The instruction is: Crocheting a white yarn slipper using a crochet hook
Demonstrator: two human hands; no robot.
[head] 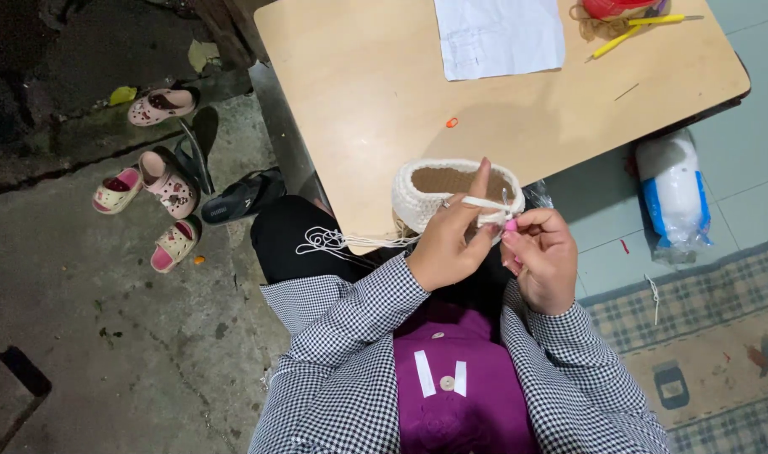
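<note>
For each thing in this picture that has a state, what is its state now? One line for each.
Left hand: gripping the cream crochet piece, index finger raised with yarn over it.
Right hand: pinching a pink-handled hook at the piece's rim.
Crochet piece: unfinished, open side up, at the table edge.
Yarn: loose, tangled on the lap.
Paper: lying flat.
Yellow pencil: lying unused.
Sandals: scattered on the ground.

A cream-white crocheted slipper [455, 190] with a tan sole lies on the pale wooden table [367, 101]. White paper [499, 35] and yellow hooks [632, 31] lie far. Sleeves [350, 336] are black-and-white checked over purple. Pink sandals [153, 181] sit left.
</note>
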